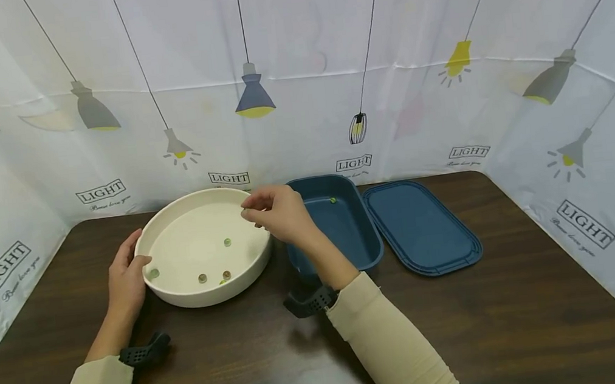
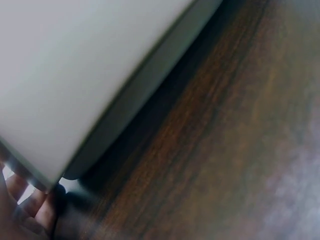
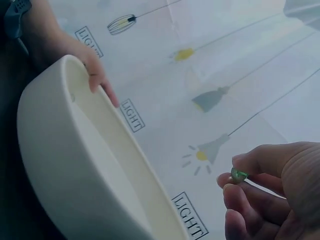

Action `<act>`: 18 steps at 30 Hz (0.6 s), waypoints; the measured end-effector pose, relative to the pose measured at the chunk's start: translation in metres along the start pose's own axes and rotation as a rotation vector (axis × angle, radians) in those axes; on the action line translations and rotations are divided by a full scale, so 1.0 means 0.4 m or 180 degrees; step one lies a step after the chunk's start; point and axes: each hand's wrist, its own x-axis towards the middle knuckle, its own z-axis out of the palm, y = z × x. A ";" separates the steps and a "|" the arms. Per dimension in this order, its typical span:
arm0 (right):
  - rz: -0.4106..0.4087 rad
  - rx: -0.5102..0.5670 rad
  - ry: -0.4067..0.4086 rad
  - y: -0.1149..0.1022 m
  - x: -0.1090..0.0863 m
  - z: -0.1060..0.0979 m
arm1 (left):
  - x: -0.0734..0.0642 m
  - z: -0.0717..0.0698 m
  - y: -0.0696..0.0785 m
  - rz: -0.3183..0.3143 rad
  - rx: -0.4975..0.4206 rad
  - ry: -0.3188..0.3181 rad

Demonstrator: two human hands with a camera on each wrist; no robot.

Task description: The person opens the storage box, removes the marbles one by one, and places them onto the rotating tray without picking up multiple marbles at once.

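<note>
My left hand grips the left rim of a round cream basin, thumb over the edge and fingers along the outer side. Several glass marbles lie in the basin, among them a clear green marble near its middle and a brownish marble at the near side. Another marble sits by my left thumb. Above the basin's right rim is my right hand. Between thumb and fingertips it pinches a green glass marble, seen clearly in the right wrist view.
Right of the basin stands a deep blue rectangular container with a small green marble inside, partly behind my right forearm. Its flat blue lid lies on the dark wooden table. A lamp-printed white curtain hangs behind.
</note>
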 end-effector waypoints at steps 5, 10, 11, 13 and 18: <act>0.0034 -0.0092 -0.0104 0.016 -0.002 0.018 | -0.002 -0.001 -0.001 -0.0030 -0.0006 0.0009; -0.0020 -0.0310 -0.0214 0.029 -0.003 0.045 | -0.006 -0.003 0.000 -0.0059 -0.0006 0.0028; -0.0028 -0.0396 -0.0235 0.029 -0.004 0.050 | -0.006 -0.003 -0.001 -0.0057 -0.0002 0.0027; -0.0041 -0.0564 -0.0279 0.029 -0.004 0.058 | -0.005 -0.002 -0.001 -0.0051 0.0005 0.0030; 0.0008 -0.0788 -0.0368 0.031 -0.007 0.066 | -0.003 0.003 -0.001 -0.0025 -0.0017 0.0044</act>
